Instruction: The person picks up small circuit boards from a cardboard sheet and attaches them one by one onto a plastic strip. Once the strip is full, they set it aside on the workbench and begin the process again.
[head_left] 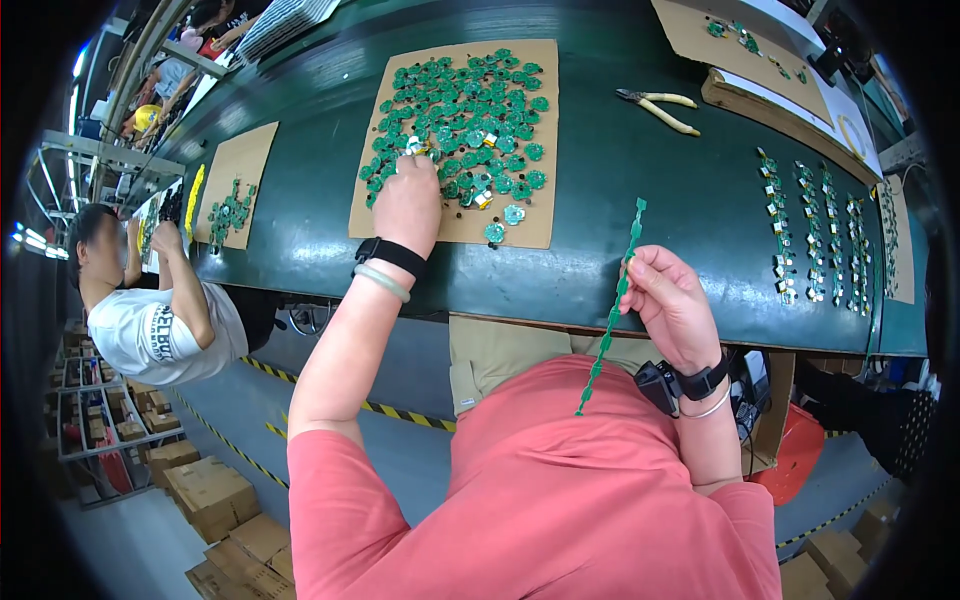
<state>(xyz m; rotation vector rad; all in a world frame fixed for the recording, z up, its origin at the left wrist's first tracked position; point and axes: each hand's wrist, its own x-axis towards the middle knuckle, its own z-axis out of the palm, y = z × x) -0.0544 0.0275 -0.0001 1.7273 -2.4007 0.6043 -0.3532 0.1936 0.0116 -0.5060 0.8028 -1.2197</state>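
My right hand (672, 305) pinches a narrow green strip (607, 335) between thumb and fingers. The strip is notched into small linked segments and hangs past the table's front edge, its lower end in front of my shirt. Far to the left, my left hand (408, 205) reaches onto a cardboard sheet (535, 225) covered with many small round green circuit boards (465, 105). Its fingertips are pressed together among the boards, beside a piece with white and yellow parts (416, 147). Whatever lies between those fingertips is hidden.
Cutting pliers (660, 107) with pale handles lie on the green table (590, 180). Several rows of joined boards (776, 225) stand at the right. Another cardboard piece (235, 160) with boards is at the left, near a seated co-worker (165, 310). A wooden block (780, 120) sits at the back right.
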